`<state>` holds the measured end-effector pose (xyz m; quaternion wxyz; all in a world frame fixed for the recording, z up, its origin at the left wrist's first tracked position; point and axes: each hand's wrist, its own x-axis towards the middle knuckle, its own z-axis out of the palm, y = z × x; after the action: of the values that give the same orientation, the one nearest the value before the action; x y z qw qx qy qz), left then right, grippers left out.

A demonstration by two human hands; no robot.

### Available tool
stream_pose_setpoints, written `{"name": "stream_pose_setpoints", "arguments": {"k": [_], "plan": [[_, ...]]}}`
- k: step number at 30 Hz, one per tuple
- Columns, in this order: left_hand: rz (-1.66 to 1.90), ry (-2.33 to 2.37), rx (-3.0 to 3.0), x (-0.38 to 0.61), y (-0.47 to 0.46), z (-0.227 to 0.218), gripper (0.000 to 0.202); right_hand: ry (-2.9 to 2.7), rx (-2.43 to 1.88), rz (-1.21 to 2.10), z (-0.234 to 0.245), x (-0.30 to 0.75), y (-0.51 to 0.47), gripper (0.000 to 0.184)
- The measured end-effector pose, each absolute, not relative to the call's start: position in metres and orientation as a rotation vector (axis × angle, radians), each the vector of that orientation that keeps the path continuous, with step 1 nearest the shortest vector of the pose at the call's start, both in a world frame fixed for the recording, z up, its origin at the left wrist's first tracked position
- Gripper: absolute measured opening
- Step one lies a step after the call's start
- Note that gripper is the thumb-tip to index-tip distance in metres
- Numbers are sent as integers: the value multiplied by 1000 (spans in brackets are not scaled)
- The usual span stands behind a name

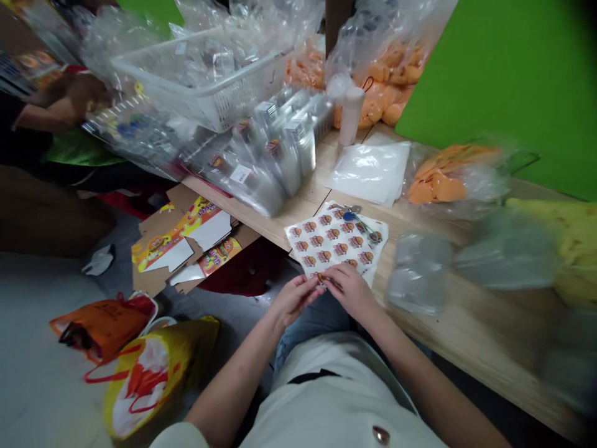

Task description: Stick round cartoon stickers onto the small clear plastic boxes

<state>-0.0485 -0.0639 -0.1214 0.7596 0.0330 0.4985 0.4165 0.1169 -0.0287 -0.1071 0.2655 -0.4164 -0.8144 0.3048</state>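
At the table's near edge, my left hand (297,298) and my right hand (351,289) meet with closed fingertips. Pinched between them is a small burger sticker (320,279), partly covered by the fingers. Just beyond lies a white sheet of burger stickers (316,241), with another sheet partly under it. A metal keyring with a blue tag (349,216) rests on its far edge. Right of my right hand sit stacked clear plastic sleeves (418,274).
Clear packages (249,180) stand at the left, before a white plastic basket (205,93). A pink bottle (351,115) stands behind white bags (370,171). Bagged orange pieces (438,180) lie right. Flattened cartons (172,246) and a yellow bag (186,354) are lower left. Another person's arm (51,115) is far left.
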Motion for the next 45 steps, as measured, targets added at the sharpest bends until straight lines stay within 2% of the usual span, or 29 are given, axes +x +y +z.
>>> {"name": "stream_pose_setpoints", "arguments": {"k": [4,7,11,19,23,27,38,42,45], "plan": [[922,1057,78,-47,-70,-128,24,-2179,-1152,724,-130,113,-29,17],[940,1061,97,-45,-76,-130,28,-2206,-1177,637,-131,113,-27,22],[1001,1201,192,-39,-82,-134,22,-2157,-1218,601,-128,112,-33,24],[863,1492,1075,-47,-73,-128,19,-2254,-1129,616,-118,108,-45,21],[834,1590,1239,-44,-66,-121,21,-2272,-1159,574,-121,108,-41,24],[887,1659,1395,-37,-65,-121,19,-2150,-1241,673,-125,108,-34,23],[921,1623,1220,-36,-63,-128,22,-2102,-1203,839,-125,105,-27,22],[874,1679,1251,-38,-64,-133,23,-1832,-1332,986,-129,104,-19,19],[738,1808,1319,-52,-68,-122,18,-1625,-1480,914,-122,111,-15,28]]}}
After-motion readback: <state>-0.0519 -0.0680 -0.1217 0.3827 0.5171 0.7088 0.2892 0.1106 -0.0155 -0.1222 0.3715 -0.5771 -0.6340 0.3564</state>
